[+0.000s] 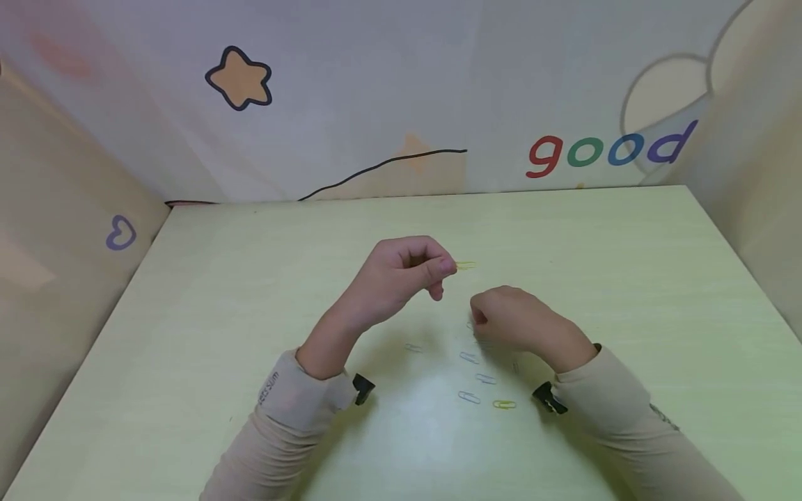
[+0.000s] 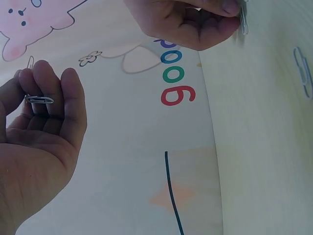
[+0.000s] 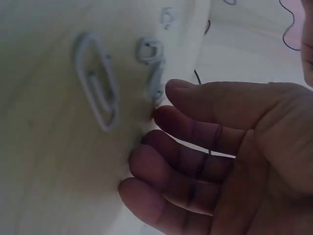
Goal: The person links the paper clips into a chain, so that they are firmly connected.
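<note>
My left hand (image 1: pixel 404 278) is raised above the table, pinching a yellow paper clip (image 1: pixel 466 265) between thumb and forefinger. In the left wrist view a clip (image 2: pixel 40 100) shows against the inside of its fingers, and another clip's loop (image 2: pixel 31 62) pokes up behind them. Low over the table to the right, my right hand (image 1: pixel 523 323) has its fingers bent downward. Its thumb and forefinger tips are beside a paper clip (image 3: pixel 156 81); whether they grip it is unclear. A pale paper clip (image 3: pixel 98 81) lies near those fingers.
Several silver clips lie below the hands, including one clip (image 1: pixel 468 397) beside a yellow clip (image 1: pixel 504 404). A lone clip (image 1: pixel 413 348) lies further left. The pale green table (image 1: pixel 250 278) meets a printed wall (image 1: pixel 376 90) at the back. Dark clasps sit at both cuffs.
</note>
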Demonstrator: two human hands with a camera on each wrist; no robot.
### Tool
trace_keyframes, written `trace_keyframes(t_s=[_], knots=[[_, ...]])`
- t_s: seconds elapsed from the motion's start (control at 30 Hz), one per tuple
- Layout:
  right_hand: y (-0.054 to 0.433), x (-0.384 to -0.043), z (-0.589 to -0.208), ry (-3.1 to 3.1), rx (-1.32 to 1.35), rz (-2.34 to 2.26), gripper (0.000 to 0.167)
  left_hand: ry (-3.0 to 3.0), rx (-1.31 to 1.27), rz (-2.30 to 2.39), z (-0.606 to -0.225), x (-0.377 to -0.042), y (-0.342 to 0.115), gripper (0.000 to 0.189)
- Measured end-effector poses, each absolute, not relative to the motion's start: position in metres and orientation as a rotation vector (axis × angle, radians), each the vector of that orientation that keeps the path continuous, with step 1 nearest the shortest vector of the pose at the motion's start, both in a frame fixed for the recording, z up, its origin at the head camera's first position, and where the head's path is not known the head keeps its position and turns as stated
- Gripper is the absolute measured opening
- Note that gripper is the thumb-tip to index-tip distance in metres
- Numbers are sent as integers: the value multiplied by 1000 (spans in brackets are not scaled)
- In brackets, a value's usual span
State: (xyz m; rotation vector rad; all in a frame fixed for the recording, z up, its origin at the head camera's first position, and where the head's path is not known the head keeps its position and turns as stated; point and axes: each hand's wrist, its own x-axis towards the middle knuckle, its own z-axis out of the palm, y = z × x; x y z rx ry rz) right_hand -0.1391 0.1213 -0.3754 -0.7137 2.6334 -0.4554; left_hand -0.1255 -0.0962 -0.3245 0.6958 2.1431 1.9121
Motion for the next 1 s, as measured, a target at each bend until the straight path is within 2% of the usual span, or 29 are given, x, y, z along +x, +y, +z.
trace_keyframes(t_s=[0.2,0.47,0.7,1.0], knots=[[116,-133,-376,2709,-762,-357,21,2171,697,1869,-321,-126,-95,11],[113,-131,-376,2758,-792,-203,15,2184,697,1840,-320,-126,-95,12],[124,-140,-372,2676,-869,-646,19,2173,700,1846,-323,-126,-96,11],[128,-140,-353,2688,-857,-1021,11,2204,700,1787,-324,-127,-95,12]])
